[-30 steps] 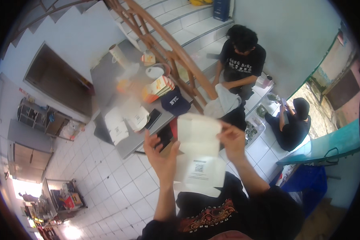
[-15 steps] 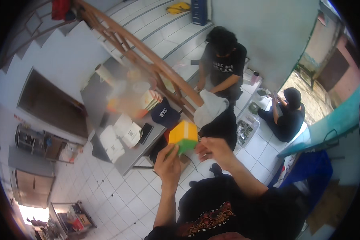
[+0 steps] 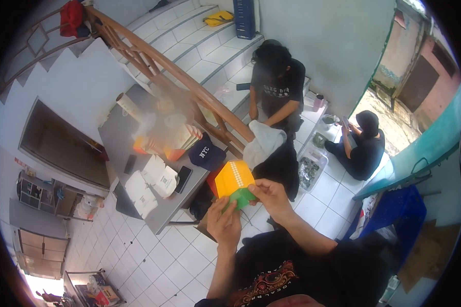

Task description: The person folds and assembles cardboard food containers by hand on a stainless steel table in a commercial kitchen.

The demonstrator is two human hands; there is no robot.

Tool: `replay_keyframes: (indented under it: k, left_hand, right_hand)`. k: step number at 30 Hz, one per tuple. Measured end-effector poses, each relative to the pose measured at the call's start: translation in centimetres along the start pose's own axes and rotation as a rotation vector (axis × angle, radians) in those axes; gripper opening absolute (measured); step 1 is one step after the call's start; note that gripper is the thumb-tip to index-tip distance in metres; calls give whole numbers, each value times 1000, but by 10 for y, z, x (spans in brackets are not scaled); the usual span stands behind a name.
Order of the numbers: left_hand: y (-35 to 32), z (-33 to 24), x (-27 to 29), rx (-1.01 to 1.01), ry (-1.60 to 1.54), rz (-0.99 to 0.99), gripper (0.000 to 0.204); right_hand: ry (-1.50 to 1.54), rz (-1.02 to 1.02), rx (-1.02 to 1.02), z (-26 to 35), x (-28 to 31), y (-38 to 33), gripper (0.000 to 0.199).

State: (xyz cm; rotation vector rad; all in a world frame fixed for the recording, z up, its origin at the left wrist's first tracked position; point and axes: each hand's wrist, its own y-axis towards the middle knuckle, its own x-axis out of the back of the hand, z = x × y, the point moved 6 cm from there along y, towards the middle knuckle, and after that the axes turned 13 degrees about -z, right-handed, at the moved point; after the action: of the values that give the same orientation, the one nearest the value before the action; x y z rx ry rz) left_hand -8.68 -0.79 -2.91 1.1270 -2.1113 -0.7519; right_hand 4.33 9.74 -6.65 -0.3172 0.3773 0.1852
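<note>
A small yellow-orange carton [image 3: 228, 176] with a green side and a pale patterned strip is held up in front of me between both hands. My left hand [image 3: 224, 225] grips its lower left, with the fingers against the green part. My right hand [image 3: 271, 198] pinches the right edge, thumb on the near face. Just beyond the carton, on the grey table, lie a dark blue cap [image 3: 207, 152] and a black phone [image 3: 184, 179]. Unfolded white cartons [image 3: 140, 195] are spread out left of the phone. Several orange-and-white cartons [image 3: 189, 138] stand farther back, partly blurred.
A wooden handrail [image 3: 189, 84] runs beside tiled stairs. One person [image 3: 276, 82] sits there with a grey cloth [image 3: 264, 140]; another [image 3: 363, 148] sits near the doorway. Trays of greens [image 3: 310, 171] lie on the floor between them. A blue crate [image 3: 399, 210] stands at right.
My right hand has closed in from beside the carton and now grips its right edge. The carton has tilted slightly, and the left fingers have shifted along its lower side.
</note>
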Motion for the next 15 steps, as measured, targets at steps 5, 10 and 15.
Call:
replay_keyframes:
  k: [5, 10, 15]
  left_hand:
    - [12, 6, 4, -167, 26, 100, 39]
    - [4, 12, -4, -266, -13, 200, 39]
    - [-3, 10, -8, -52, -191, 137, 29]
  right_hand:
    - [61, 125, -200, -8, -3, -4, 15]
    - [-9, 146, -113, -12, 20, -5, 19]
    - [-251, 42, 253, -5, 35, -11, 12]
